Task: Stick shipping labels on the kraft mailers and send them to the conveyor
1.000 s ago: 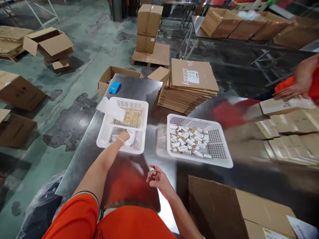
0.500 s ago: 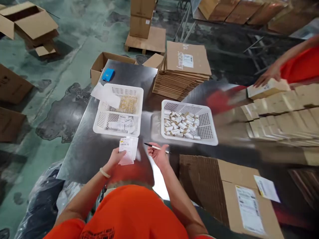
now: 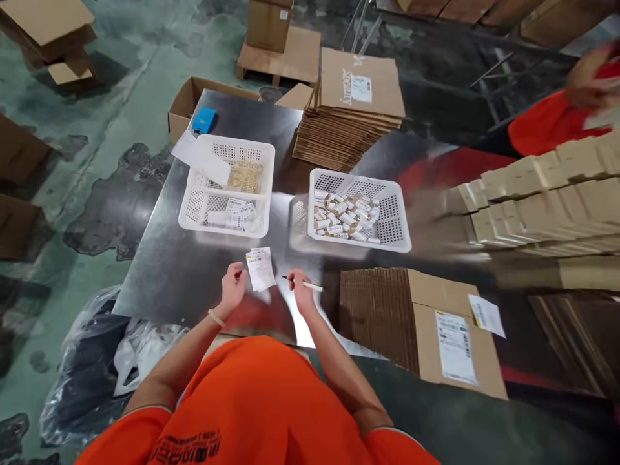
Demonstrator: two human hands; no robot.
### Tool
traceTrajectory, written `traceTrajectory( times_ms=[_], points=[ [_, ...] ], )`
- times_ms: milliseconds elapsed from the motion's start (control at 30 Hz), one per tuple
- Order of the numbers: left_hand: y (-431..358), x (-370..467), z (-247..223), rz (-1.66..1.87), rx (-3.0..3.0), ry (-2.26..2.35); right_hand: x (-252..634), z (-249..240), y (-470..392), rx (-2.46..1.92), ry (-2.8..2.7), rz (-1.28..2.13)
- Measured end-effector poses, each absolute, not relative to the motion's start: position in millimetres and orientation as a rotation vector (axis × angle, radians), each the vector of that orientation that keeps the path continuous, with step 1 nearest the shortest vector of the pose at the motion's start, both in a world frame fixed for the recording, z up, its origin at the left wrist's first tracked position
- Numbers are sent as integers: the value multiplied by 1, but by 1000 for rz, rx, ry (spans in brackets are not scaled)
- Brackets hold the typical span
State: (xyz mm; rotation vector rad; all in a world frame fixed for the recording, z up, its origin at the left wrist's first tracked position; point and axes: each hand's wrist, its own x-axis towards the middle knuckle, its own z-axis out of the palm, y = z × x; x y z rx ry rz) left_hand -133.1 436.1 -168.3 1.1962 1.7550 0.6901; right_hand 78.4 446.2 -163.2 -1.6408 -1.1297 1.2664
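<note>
A small stack of white printed slips lies on the metal table between my hands. My left hand is just left of the slips, its fingers loosely bent and apart with nothing visible in them. My right hand grips a white pen whose dark tip points left, toward the slips. Beyond them is a white divided basket with gold-coloured pieces in its far part and labels in its near part. A second white basket, to the right, contains many small white rolled items.
Flattened cartons are stacked at the table's back. Another cardboard pile with labels lies right of my right hand. Rows of small boxes line the right side, near a co-worker in red. A blue box sits at the far left corner.
My left hand has let go of the slips, which now rest on the table. My right hand still has the pen, its fingers more curled. The co-worker's arm has drawn back from the boxes.
</note>
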Motion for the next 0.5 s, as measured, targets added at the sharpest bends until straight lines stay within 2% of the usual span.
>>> traceTrajectory(
  times_ms=[133,200,367,500],
  points=[
    [388,-107,-151,832,1484,1229,74,-174,417,-1751,-1868,1008],
    [366,-89,-149,923,1528,1136,74,-182,405,-1779,-2091,994],
    [324,-56,-165,970,1378,1334,83,-205,377,-1814,-2223,886],
    [314,-55,-180,897,1317,1380,100,-219,373,-1770,-2029,856]
  ],
)
